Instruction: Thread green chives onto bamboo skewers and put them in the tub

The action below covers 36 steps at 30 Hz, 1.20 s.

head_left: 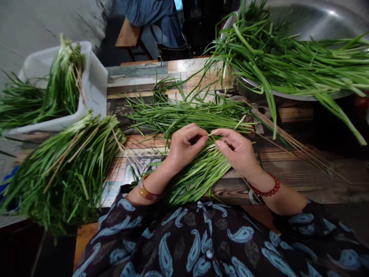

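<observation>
My left hand (187, 146) is closed in a pinch, thumb against forefinger, on one end of a pale garlic chive stalk (212, 134). My right hand (240, 152) pinches the same stalk from the other side, its fingers curled. Directly under both hands lies a loose bunch of garlic chives (198, 179), with white stem ends up and leaves toward my body. Just beyond, more chives (184, 115) are spread sideways across the wooden table (288, 181).
Tied chive bundles (77, 165) lie at the left, beside a white plastic bin (96, 86) holding more. A large metal basin (325, 19) heaped with chives (288, 65) stands at the far right. Thin straw strands (296, 142) lie right of my hands. A person's legs (170, 23) show behind the table.
</observation>
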Tool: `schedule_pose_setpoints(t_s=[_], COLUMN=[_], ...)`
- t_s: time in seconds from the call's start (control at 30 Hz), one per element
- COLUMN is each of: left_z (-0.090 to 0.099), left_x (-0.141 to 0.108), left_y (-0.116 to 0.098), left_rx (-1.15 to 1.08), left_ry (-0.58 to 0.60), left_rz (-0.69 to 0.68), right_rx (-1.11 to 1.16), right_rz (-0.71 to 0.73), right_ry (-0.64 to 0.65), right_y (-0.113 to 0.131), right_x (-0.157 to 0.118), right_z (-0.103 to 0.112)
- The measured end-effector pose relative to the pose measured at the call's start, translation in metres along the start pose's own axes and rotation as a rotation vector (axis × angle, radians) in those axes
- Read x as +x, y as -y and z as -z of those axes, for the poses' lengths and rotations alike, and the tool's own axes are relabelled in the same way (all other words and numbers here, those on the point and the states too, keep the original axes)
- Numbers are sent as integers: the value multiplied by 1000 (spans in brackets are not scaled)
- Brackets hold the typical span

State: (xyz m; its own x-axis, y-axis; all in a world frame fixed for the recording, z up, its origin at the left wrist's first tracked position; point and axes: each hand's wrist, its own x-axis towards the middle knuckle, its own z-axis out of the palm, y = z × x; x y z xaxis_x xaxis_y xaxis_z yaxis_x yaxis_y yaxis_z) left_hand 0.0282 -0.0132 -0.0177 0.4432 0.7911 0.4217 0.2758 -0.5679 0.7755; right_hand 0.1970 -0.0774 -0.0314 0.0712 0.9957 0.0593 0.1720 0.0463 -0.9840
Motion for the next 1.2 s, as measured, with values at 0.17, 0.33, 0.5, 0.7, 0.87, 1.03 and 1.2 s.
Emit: schedule_pose_setpoints(t_s=[0.17,0.33,0.5,0.7,0.87,1.03,1.2], left_z=[0,-3,-5,-6,-2,13,24], left_x=[-1,-4,-6,-7,-6,1,14], left_y=[-1,3,6,2,-4,3,14], left_rx=[63,219,321,171,68,16,-4], left_ry=[-7,-31,-17,23,179,69,-55], left_rz=[-57,-228,-310,-206,-93,67,232], right_rx=[2,20,17,-16,-72,-160,-193], right_rz=[-2,0,6,17,50,106,173], right_ry=[0,-15,-27,-34,-46,-85,-103], right_y=[-1,-4,-5,-5,-6,-3,3], right_x=[0,0,2,3,2,2,0], right_z=[-1,-2,-3,-3,-3,-3,-2])
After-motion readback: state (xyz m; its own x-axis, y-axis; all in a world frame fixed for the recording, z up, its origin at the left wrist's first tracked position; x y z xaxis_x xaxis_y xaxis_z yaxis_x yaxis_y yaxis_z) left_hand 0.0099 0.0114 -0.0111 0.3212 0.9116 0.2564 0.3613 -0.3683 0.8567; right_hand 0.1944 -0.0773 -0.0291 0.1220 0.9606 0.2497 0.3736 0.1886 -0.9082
